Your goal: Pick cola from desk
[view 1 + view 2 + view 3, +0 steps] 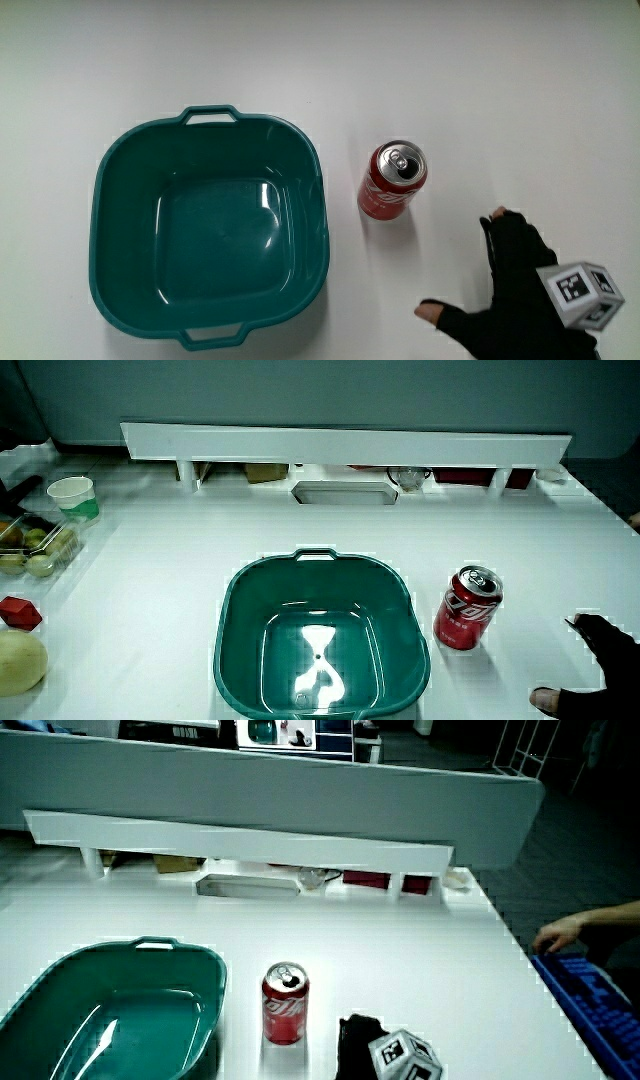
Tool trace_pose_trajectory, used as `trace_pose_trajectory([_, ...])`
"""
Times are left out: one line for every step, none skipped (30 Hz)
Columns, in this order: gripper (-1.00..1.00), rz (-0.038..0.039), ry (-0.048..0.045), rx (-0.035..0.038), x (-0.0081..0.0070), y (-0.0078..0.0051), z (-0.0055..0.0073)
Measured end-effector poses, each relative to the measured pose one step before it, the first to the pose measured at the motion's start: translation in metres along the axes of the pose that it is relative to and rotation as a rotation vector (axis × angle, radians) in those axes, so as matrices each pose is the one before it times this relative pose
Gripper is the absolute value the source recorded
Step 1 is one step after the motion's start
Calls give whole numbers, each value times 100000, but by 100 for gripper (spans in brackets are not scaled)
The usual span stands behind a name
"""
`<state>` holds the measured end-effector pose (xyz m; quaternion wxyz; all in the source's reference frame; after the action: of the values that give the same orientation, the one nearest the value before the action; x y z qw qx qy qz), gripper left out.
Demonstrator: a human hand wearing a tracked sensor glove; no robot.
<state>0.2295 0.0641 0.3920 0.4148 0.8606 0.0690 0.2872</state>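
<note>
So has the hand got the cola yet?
Not yet. The cola stands upright on the table beside the green tub, untouched. The hand is near it, closer to the person, fingers spread and holding nothing. Reaching it, gripping it and lifting it are all left.

A white desk [300, 540] fills all three views, its surface bright under overhead light. In both side views a low white shelf rail [340, 445] runs along the desk's edge farthest from the person, set against a grey-blue partition [300, 795], with small items tucked under the rail. In a side view, dark floor [560, 850] and a lit shelf unit [290, 732] show above the partition.
</note>
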Motion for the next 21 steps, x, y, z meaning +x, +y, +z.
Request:
trace_pose_trajectory([0, 746, 472, 39, -106, 414, 89])
trace_pose_trajectory([0, 534, 669, -381, -132, 407, 119])
trace_pose_trajectory([0, 534, 669, -381, -131, 408, 120])
trace_pose_trajectory([0, -345, 214, -301, -132, 380, 59])
trace_pose_trajectory([0, -345, 214, -301, -134, 379, 60])
trace_pose_trajectory([0, -593, -611, -946, -171, 455, 64])
trace_pose_trajectory([0, 2210, 57, 490, -101, 433, 54])
trace_pose_trajectory([0, 2210, 57, 490, -92, 435, 52])
trace_pose_trajectory([0, 2210, 57, 490, -82, 437, 50])
trace_pose_trajectory([0, 2210, 57, 490, -73, 439, 48])
trace_pose_trajectory([0, 22, -778, -674, -138, 285, 14])
trace_pose_trajectory([0, 329, 1777, -411, -36, 357, -51])
trace_pose_trajectory([0, 329, 1777, -411, -34, 358, -50])
trace_pose_trajectory([0, -770, -47, -407, -173, 281, -23])
trace_pose_trajectory([0, -770, -47, -407, -176, 279, -22])
trace_pose_trajectory([0, -2082, 1863, -1328, -131, 372, -58])
trace_pose_trajectory([0, 592, 203, -392, -157, 470, -82])
trace_pose_trajectory([0, 3201, -1608, 565, -294, 381, -1])
trace_pose_trajectory([0, 1703, -151, 557, -76, 399, -24])
trace_pose_trajectory([0, -828, 606, -648, -221, 244, 14])
trace_pose_trajectory([0, 4241, -2662, 4559, 136, 509, 36])
